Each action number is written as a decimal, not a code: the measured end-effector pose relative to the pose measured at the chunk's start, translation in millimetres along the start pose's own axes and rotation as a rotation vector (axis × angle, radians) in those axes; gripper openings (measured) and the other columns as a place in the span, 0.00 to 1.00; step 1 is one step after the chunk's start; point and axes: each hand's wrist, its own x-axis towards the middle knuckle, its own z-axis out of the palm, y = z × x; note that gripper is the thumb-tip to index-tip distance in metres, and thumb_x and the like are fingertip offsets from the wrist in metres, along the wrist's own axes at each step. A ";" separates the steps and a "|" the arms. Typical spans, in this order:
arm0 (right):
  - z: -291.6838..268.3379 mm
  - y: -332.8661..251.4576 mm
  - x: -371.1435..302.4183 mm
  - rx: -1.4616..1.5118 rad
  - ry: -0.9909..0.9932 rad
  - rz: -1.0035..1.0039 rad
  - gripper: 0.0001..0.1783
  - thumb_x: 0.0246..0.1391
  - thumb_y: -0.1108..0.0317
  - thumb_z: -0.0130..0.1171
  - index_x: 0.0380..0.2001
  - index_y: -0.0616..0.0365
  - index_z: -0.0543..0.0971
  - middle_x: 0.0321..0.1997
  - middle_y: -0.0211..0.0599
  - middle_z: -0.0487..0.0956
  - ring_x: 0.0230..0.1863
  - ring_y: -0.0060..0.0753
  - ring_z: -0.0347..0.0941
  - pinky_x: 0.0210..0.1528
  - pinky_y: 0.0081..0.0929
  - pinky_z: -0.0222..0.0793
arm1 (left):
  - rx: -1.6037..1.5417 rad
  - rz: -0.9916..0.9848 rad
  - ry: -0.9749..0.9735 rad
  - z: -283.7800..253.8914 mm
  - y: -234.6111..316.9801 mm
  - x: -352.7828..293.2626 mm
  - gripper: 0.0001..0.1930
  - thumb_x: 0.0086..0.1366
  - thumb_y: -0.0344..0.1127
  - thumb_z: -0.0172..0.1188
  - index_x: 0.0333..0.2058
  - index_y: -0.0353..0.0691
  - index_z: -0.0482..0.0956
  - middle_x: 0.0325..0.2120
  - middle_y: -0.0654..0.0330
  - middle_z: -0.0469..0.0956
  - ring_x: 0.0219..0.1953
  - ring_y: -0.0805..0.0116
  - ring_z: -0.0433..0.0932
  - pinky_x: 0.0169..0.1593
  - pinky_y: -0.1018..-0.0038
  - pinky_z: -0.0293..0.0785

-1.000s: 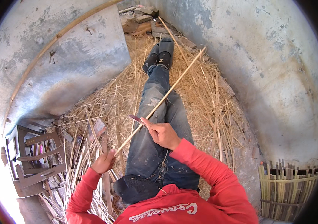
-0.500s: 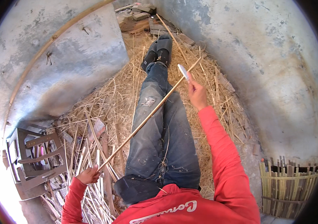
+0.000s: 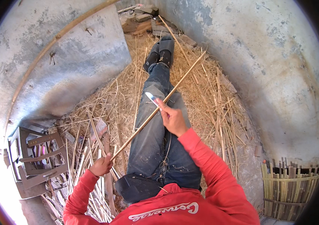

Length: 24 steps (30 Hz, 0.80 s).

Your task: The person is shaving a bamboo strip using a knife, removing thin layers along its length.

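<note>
A long, thin bamboo strip (image 3: 141, 127) slants across my outstretched legs, its far tip beyond my right knee. My left hand (image 3: 101, 165) is closed round the strip's near end. Partway along it, my right hand (image 3: 173, 119) grips a knife (image 3: 152, 98), whose pale blade lies against the strip and points up to the left. The knife's handle is hidden in the fingers. Blue jeans (image 3: 148, 150) with bits of shavings on them cover my legs under the strip.
Straw-like shavings (image 3: 107, 97) cover the ground round my legs. Loose pale strips (image 3: 95, 187) lie at the left, near a dark broken frame (image 3: 41, 161). A slatted bamboo basket (image 3: 292, 191) stands at the right. Grey walls (image 3: 272, 75) rise on both sides; bricks (image 3: 144, 17) lie at the far end.
My right hand has drawn the knife down the strip toward me, from near its far end to about the middle. My left hand has shifted slightly up and right with the near end.
</note>
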 end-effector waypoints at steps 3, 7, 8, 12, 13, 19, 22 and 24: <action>8.7 -17.6 -11.0 0.057 0.024 -0.026 0.23 0.63 0.73 0.58 0.61 0.55 0.79 0.32 0.60 0.80 0.24 0.49 0.80 0.26 0.36 0.72 | 0.404 0.487 0.064 11.2 -1.1 16.0 0.17 0.71 0.41 0.56 0.49 0.33 0.70 0.19 0.51 0.71 0.21 0.51 0.71 0.27 0.58 0.71; 3.8 -42.8 -30.4 0.087 -0.087 -0.019 0.23 0.62 0.75 0.57 0.61 0.57 0.80 0.39 0.58 0.82 0.26 0.52 0.81 0.28 0.39 0.75 | 0.622 0.860 0.331 36.1 46.9 30.7 0.25 0.68 0.34 0.61 0.60 0.31 0.70 0.20 0.46 0.74 0.24 0.43 0.75 0.30 0.52 0.72; 6.4 -47.9 -34.3 0.101 -0.120 -0.059 0.23 0.62 0.75 0.57 0.61 0.57 0.80 0.40 0.58 0.82 0.26 0.52 0.81 0.29 0.40 0.75 | 0.499 0.753 0.298 42.2 67.2 34.5 0.19 0.72 0.41 0.53 0.52 0.31 0.72 0.21 0.46 0.75 0.25 0.44 0.76 0.32 0.53 0.72; 13.2 -43.7 -43.8 0.098 -0.137 -0.013 0.24 0.63 0.76 0.58 0.63 0.59 0.78 0.40 0.60 0.83 0.33 0.50 0.85 0.33 0.31 0.78 | 0.300 0.499 0.227 60.2 109.3 51.0 0.27 0.81 0.52 0.40 0.40 0.31 0.77 0.21 0.47 0.76 0.26 0.47 0.77 0.35 0.55 0.72; 12.6 -44.6 -45.1 0.091 -0.136 -0.012 0.24 0.63 0.76 0.58 0.63 0.59 0.78 0.40 0.60 0.83 0.33 0.50 0.85 0.33 0.31 0.78 | 0.154 0.388 0.156 61.9 114.9 54.7 0.29 0.81 0.53 0.40 0.35 0.32 0.78 0.20 0.47 0.76 0.25 0.47 0.76 0.35 0.56 0.72; 11.8 -41.1 -50.4 0.204 -0.137 0.022 0.24 0.65 0.74 0.56 0.65 0.58 0.76 0.48 0.55 0.83 0.30 0.47 0.85 0.31 0.33 0.76 | -0.469 0.171 -0.066 67.8 113.0 57.9 0.32 0.78 0.62 0.44 0.18 0.46 0.62 0.13 0.70 0.56 0.12 0.74 0.54 0.18 0.73 0.52; 6.3 -33.5 -46.8 0.363 -0.165 -0.062 0.24 0.69 0.72 0.55 0.67 0.58 0.74 0.52 0.46 0.87 0.33 0.31 0.85 0.34 0.30 0.75 | -0.551 -0.049 -0.222 53.1 133.2 35.3 0.33 0.78 0.64 0.43 0.18 0.48 0.58 0.13 0.71 0.53 0.12 0.76 0.50 0.17 0.75 0.46; -7.5 -36.0 -41.9 0.791 -0.522 0.508 0.25 0.71 0.70 0.55 0.69 0.57 0.71 0.54 0.40 0.86 0.41 0.27 0.84 0.41 0.27 0.77 | -0.541 -0.024 -0.237 46.0 125.4 34.0 0.33 0.78 0.65 0.41 0.18 0.49 0.57 0.13 0.73 0.51 0.12 0.77 0.48 0.17 0.76 0.44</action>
